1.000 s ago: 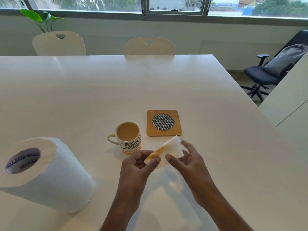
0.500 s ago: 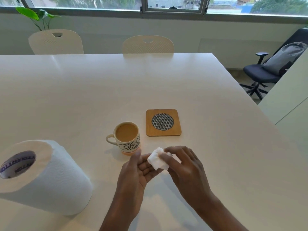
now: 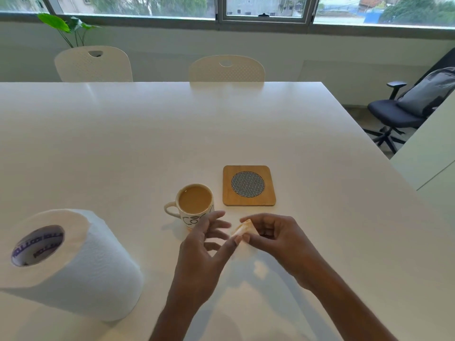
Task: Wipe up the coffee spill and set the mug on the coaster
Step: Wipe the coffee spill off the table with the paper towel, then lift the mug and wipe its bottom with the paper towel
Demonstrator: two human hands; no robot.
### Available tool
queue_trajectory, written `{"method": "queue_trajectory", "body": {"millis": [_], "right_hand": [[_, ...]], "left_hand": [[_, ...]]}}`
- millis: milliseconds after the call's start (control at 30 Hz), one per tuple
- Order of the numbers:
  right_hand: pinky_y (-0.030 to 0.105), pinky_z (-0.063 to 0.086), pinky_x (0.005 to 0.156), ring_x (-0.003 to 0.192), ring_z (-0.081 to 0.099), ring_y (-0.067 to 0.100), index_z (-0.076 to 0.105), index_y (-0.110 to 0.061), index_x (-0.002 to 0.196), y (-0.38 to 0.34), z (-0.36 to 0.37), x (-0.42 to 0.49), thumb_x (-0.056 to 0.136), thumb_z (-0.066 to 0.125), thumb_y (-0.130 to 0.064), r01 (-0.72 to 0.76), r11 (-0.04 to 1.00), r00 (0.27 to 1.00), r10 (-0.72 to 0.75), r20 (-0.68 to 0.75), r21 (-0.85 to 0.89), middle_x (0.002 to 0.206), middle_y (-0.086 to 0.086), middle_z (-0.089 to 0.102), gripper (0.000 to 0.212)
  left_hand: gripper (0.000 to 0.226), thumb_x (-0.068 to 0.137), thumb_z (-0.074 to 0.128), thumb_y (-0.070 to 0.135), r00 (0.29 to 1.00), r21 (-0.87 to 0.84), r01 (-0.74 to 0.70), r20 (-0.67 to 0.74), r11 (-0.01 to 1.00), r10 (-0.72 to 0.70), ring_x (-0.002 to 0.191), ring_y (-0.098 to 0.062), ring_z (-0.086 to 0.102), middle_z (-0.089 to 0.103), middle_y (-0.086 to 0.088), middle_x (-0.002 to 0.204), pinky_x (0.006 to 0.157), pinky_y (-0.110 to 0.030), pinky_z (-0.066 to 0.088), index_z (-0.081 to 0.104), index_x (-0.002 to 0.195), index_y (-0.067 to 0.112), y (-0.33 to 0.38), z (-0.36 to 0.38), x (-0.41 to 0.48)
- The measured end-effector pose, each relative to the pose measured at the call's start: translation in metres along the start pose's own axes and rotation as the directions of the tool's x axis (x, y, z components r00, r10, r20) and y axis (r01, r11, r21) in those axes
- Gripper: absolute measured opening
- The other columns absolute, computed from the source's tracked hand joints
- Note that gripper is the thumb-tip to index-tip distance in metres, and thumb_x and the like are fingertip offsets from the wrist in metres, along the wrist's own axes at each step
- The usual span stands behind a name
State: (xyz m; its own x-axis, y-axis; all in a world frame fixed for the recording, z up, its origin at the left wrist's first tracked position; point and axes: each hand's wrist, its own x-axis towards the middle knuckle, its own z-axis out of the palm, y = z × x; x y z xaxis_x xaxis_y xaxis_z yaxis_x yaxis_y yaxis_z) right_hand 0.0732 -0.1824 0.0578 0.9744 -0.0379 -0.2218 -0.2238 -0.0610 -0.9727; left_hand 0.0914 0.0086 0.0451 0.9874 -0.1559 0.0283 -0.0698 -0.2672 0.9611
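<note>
- Loosened since a moment ago, left hand [image 3: 204, 252] shows spread, blurred fingers, holding nothing.
- Pinched by the right hand [image 3: 278, 239], the stained paper wad [image 3: 244, 229] is partly hidden by fingers.
- Just beyond left hand stands the mug [image 3: 194, 201], lettering half covered; coaster [image 3: 248, 201] beyond right hand.

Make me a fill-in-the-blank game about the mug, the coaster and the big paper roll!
1. The mug is full of ___.
2. The mug stands to the ___ of the coaster.
3. The paper towel roll lies on its ___.
4. The right hand pinches the stained paper wad, and the mug is not yet on the ___.
Missing words: coffee; left; side; coaster.
</note>
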Motion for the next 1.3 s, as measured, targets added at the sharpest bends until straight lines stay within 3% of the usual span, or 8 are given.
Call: {"method": "queue_trajectory", "body": {"millis": [133, 233, 367, 500, 633, 767, 1033, 1300], "right_hand": [[0.028, 0.058, 0.08, 0.083, 0.071, 0.018, 0.073, -0.009, 0.102, 0.004, -0.001, 0.014, 0.086, 0.083, -0.005, -0.042, 0.997, 0.995, 0.048, -0.084, 0.072, 0.097, 0.02, 0.077, 0.019], [0.032, 0.058, 0.082, 0.086, 0.072, 0.022, 0.07, -0.016, 0.11, 0.009, 0.002, 0.026, 0.087, 0.081, -0.005, -0.076, 0.988, 0.99, 0.091, -0.111, 0.136, 0.099, 0.019, 0.079, 0.027], [0.03, 0.062, 0.089, 0.103, 0.075, 0.032, 0.075, -0.019, 0.117, 0.016, 0.007, 0.04, 0.091, 0.077, -0.002, -0.078, 0.976, 0.983, 0.109, -0.145, 0.205, 0.106, 0.013, 0.081, 0.032], [0.037, 0.065, 0.088, 0.102, 0.076, 0.036, 0.079, -0.012, 0.109, 0.024, 0.011, 0.051, 0.093, 0.075, -0.003, -0.099, 0.953, 0.962, 0.164, -0.216, 0.286, 0.109, 0.025, 0.076, 0.019], [0.034, 0.065, 0.079, 0.093, 0.073, 0.03, 0.074, -0.007, 0.108, 0.03, 0.015, 0.06, 0.094, 0.073, -0.004, -0.119, 0.925, 0.956, 0.206, -0.211, 0.361, 0.11, 0.025, 0.075, 0.015], [0.049, 0.06, 0.092, 0.091, 0.071, 0.032, 0.071, -0.011, 0.112, 0.039, 0.018, 0.067, 0.094, 0.072, -0.001, -0.09, 0.938, 0.95, 0.182, -0.253, 0.333, 0.103, 0.028, 0.077, 0.02], [0.011, 0.055, 0.073, 0.076, 0.074, -0.002, 0.085, -0.019, 0.105, 0.048, 0.027, 0.073, 0.089, 0.078, 0.0, 0.092, 0.986, 0.862, -0.15, -0.484, -0.14, 0.091, -0.009, 0.083, 0.026], [0.019, 0.057, 0.064, 0.065, 0.069, 0.005, 0.079, -0.025, 0.097, 0.052, 0.03, 0.074, 0.09, 0.078, -0.006, 0.075, 0.989, 0.848, -0.129, -0.515, -0.124, 0.083, -0.004, 0.081, 0.021]], "left_hand": [[0.029, 0.094, 0.068, 0.029, 0.841, 0.315, -0.188, -0.438, 0.93, 0.318, 0.095, -0.018, 0.062, 0.06, 0.01, 0.116, 0.074, -0.027, 0.052, 0.064, 0.121, 0.018, -0.008, -0.02, 0.005], [0.034, 0.1, 0.056, 0.031, 0.82, 0.273, -0.029, -0.544, 0.962, 0.179, 0.103, -0.019, 0.055, 0.059, 0.0, 0.127, 0.079, -0.032, 0.047, 0.059, 0.129, 0.014, -0.028, -0.03, 0.028], [0.033, 0.108, 0.043, 0.037, 0.856, 0.082, 0.109, -0.514, 0.991, -0.052, 0.106, -0.015, 0.053, 0.063, 0.004, 0.131, 0.089, -0.033, 0.041, 0.061, 0.13, 0.022, -0.052, -0.029, 0.055], [0.03, 0.102, 0.041, 0.053, 0.884, -0.073, 0.08, -0.456, 0.994, -0.105, 0.077, -0.016, 0.058, 0.066, 0.01, 0.087, 0.075, -0.048, 0.051, 0.065, 0.102, 0.035, -0.065, -0.034, 0.072], [0.031, 0.106, 0.047, 0.042, 0.918, -0.204, 0.05, -0.377, 0.978, -0.126, 0.06, -0.013, 0.039, 0.048, 0.014, 0.063, 0.06, -0.034, 0.034, 0.055, 0.083, 0.023, -0.067, -0.035, 0.076], [0.034, 0.109, 0.047, 0.031, 0.947, -0.27, 0.046, -0.296, 0.962, -0.128, 0.057, -0.011, 0.03, 0.038, 0.009, 0.062, 0.054, -0.029, 0.028, 0.046, 0.079, 0.015, -0.069, -0.041, 0.077], [0.037, 0.111, 0.041, 0.02, 0.976, -0.306, 0.009, -0.206, 0.952, -0.075, 0.069, -0.02, 0.022, 0.024, -0.024, 0.08, 0.06, -0.035, 0.021, 0.035, 0.08, 0.002, -0.07, -0.051, 0.078], [0.038, 0.112, 0.041, 0.026, 0.968, -0.368, 0.047, -0.213, 0.929, -0.133, 0.068, -0.014, 0.028, 0.025, -0.015, 0.078, 0.063, -0.034, 0.025, 0.037, 0.077, 0.013, -0.07, -0.05, 0.075]]}}
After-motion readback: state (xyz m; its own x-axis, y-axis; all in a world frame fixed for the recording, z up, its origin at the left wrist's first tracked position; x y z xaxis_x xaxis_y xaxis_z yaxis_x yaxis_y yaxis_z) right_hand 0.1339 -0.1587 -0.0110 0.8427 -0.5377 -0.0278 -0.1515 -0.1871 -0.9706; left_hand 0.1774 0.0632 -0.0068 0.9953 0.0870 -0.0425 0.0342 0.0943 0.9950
